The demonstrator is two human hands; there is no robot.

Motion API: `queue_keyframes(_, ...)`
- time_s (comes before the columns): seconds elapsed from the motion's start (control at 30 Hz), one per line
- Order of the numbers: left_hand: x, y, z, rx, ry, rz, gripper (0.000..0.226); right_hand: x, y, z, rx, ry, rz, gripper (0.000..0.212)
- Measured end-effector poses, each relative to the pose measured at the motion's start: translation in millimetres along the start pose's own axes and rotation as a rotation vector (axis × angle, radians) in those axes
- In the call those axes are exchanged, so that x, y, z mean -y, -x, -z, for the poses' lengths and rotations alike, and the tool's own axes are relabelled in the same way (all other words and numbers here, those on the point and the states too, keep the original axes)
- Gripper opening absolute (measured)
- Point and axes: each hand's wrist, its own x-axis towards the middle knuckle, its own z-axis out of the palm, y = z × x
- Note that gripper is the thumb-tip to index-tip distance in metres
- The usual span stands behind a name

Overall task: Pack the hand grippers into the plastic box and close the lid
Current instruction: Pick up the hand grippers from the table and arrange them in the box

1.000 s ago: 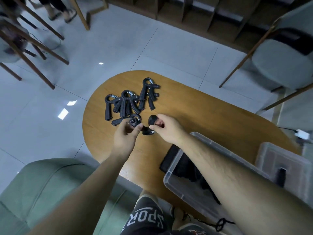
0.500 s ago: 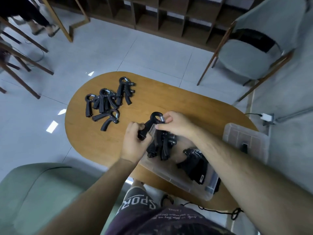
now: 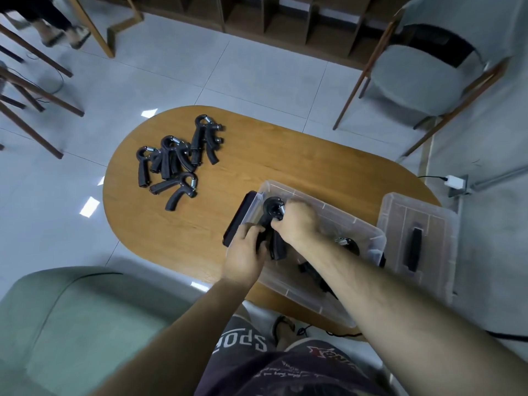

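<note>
Fingers of the left hand (image 3: 245, 254) are wrapped round the lower handles of a black hand gripper (image 3: 271, 221), while the right hand (image 3: 297, 224) pinches its top end by the spring, fingertips closed on it. Both forearms reach forward from the bottom of the view, the right one lying across the near part of the plastic box (image 3: 371, 234), the left coming in from the box's left corner with the wrist bent slightly inward. The held gripper sits over the left end of the clear box, its round head just inside the rim. More grippers lie in the box under the right forearm, dark and partly hidden. On the far left of the oval wooden table (image 3: 300, 161) a loose pile of hand grippers (image 3: 174, 161) lies well apart from the box. The clear lid (image 3: 420, 238) rests flat just right of the box, its black handle facing up. A flat black object (image 3: 238, 221) lies against the box's left wall.
</note>
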Motion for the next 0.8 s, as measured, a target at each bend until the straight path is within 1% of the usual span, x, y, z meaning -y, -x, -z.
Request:
queue_keyframes(0.1, 3, -4, -2, 0.036, -0.065, -0.031, 0.037, 4, -8, -10, -0.038, 0.052, 0.001, 0.033)
queue_keyframes(0.27, 14, -3, -12, 0.187, -0.293, -0.047, 0.060, 6, -16, -17, -0.086, 0.044, 0.003, 0.034)
queue_keyframes(0.37, 18, 1, -15, 0.212, -0.403, -0.073, 0.064, 6, -17, -19, -0.098, 0.056, 0.021, 0.035)
queue_keyframes(0.5, 17, -2, -14, 0.179, -0.530, -0.121, 0.064, 8, -19, -19, -0.088, 0.082, 0.013, 0.039)
queue_keyframes(0.57, 9, -8, -10, 0.197, -0.539, -0.095, 0.062, 8, -20, -19, -0.079, 0.084, 0.019, 0.040)
queue_keyframes(0.67, -1, -12, 0, 0.197, -0.561, -0.061, 0.060, 3, -18, -18, -0.060, 0.004, 0.062, 0.043)
queue_keyframes(0.73, 1, -13, 6, 0.157, -0.493, -0.087, 0.054, 0, -16, -14, -0.122, -0.016, 0.112, 0.042)
queue_keyframes(0.8, 6, -17, 14, 0.053, -0.397, -0.122, 0.041, 1, -16, -8, -0.238, -0.016, 0.185, 0.036)
